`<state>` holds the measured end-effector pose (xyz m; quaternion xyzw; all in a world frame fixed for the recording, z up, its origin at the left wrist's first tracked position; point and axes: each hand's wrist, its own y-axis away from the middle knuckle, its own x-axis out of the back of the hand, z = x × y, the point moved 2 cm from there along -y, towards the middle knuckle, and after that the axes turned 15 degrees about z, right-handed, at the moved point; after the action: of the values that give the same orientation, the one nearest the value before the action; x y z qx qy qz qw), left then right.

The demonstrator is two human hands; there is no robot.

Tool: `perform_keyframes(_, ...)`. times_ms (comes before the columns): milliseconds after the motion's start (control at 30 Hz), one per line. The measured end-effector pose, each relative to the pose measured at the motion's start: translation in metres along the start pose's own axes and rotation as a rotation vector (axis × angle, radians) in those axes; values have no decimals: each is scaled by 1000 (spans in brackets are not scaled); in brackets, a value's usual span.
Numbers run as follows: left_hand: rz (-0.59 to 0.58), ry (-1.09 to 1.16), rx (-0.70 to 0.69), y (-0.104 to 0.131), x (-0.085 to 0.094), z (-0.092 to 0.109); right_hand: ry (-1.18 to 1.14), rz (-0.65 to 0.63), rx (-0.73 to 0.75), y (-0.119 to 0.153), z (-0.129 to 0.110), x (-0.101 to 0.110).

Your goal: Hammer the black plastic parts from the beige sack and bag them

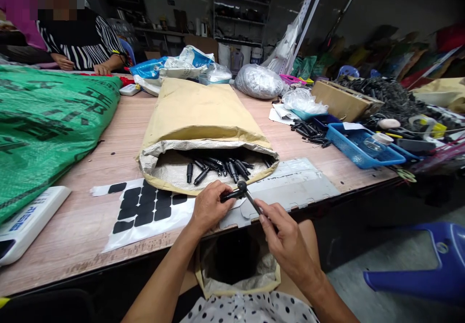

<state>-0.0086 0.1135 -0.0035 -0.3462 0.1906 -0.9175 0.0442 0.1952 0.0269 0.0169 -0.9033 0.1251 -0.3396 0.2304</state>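
In my left hand (214,206) is a black tubular part (231,195), pinched between thumb and fingers near the table edge. My right hand (281,228) grips a slim grey metal rod (253,202), which slants up to a round black knob (242,185). The knob meets the end of the black part; I cannot tell which piece it belongs to. Just beyond my hands, a tan woven sack (203,112) lies on its side, its mouth facing me. Several loose black tubular parts (232,168) lie inside the mouth. Below my hands, another sack (238,284) stands open at my lap, its inside dark.
A white sheet with black stickers (145,207) lies left of my hands. A green sack (54,124) and a white scale (32,223) are further left. Right are blue trays (363,144) and a cardboard box (343,100). A co-worker (83,47) sits across the table.
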Motion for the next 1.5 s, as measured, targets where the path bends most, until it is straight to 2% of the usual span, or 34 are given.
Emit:
perform_keyframes(167,-13,-9,4,-1,1,-1,300,113,-32,-10,30,20)
perform_keyframes(267,-29,5,-9,-1,3,-3,498,125,-44,-11,51,21)
perform_keyframes(367,-43,36,-19,-2,3,-4,574,134,-42,-9,61,17)
perform_keyframes(800,-55,16,-20,-2,-1,-8,607,133,-86,-8,60,13)
perform_keyframes(900,-50,2,-37,1,3,-1,597,134,-96,-8,58,13)
perform_keyframes(1000,-122,31,-81,15,12,22,588,138,-100,-9,57,13)
perform_keyframes(1100,-318,118,-118,44,17,52,588,147,-99,-9,56,13)
perform_keyframes(1167,-455,128,-104,68,10,63,584,154,-95,-9,56,13)
perform_keyframes(1233,-545,64,-35,91,-5,61,575,157,-92,-9,57,13)
perform_keyframes(1333,-607,-80,96,119,-35,39,565,160,-97,-8,57,12)
perform_keyframes(1400,-623,-152,157,129,-50,25,570,162,-100,-8,58,12)
perform_keyframes(1500,-609,-164,184,127,-49,22,579,158,-94,-8,58,12)
